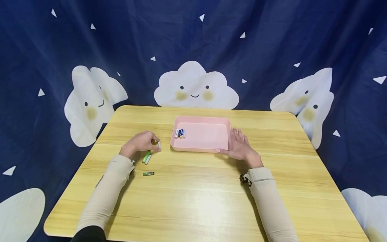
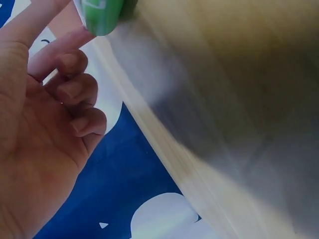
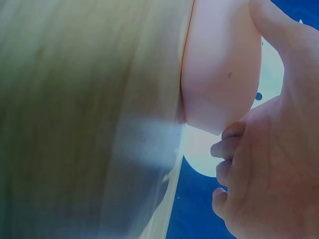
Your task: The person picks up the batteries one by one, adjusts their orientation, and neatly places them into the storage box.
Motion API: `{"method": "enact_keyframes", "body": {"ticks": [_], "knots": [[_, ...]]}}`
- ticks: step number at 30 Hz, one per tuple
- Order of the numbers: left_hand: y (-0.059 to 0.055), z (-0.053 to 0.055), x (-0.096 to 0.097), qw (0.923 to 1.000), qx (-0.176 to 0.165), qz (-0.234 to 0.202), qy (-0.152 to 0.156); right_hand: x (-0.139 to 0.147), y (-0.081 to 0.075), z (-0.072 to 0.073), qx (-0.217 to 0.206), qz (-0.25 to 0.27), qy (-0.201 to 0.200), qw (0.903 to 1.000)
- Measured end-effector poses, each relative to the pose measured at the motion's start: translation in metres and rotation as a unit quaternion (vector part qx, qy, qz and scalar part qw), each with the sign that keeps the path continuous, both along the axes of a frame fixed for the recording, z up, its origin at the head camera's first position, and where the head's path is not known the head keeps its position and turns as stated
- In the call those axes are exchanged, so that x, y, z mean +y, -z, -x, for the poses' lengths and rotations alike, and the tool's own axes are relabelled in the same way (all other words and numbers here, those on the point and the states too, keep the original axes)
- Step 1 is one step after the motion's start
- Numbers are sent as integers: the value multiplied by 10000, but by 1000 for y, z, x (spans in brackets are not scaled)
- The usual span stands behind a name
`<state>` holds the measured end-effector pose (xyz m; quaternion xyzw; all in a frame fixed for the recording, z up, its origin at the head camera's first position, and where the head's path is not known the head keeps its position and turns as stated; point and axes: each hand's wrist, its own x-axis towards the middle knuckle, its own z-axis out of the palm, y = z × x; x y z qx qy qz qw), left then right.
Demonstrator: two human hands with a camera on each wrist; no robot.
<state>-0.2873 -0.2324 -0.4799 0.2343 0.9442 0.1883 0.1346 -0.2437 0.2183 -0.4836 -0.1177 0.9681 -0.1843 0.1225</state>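
My left hand (image 1: 143, 141) pinches a small battery (image 1: 159, 144) between thumb and fingers, left of the pink tray. In the left wrist view the battery (image 2: 102, 15) looks green with white, partly cut off by the top edge; the other fingers are curled. On the table below this hand lie a green battery (image 1: 146, 156) and a white one (image 1: 148, 159) side by side. My right hand (image 1: 239, 146) rests against the right end of the pink tray (image 1: 201, 149), fingers straight along its side wall and thumb at the front rim.
Inside the tray, several batteries (image 1: 180, 133) stand side by side against the left wall. Nearer the front, a dark green battery (image 1: 148, 173) lies on the wooden table (image 1: 193, 198). A dark blue curtain (image 1: 181, 33) with clouds hangs behind the table.
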Motion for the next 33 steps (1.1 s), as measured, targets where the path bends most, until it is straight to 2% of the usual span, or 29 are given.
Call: {"method": "enact_keyframes", "body": {"ticks": [4,11,23,33], "knots": [[0,3,1,9997,113,-211,-44,0,0,-1,-7,-22,-3,10000],[-9,8,3,9970,352,-640,-248,0,0,-1,-7,-70,-9,10000],[-18,18,17,9894,485,-1354,-211,-1,-3,-4,17,-108,-28,9999],[-29,27,40,9884,657,-1367,-97,-3,-4,-3,78,-171,-33,9998]]}}
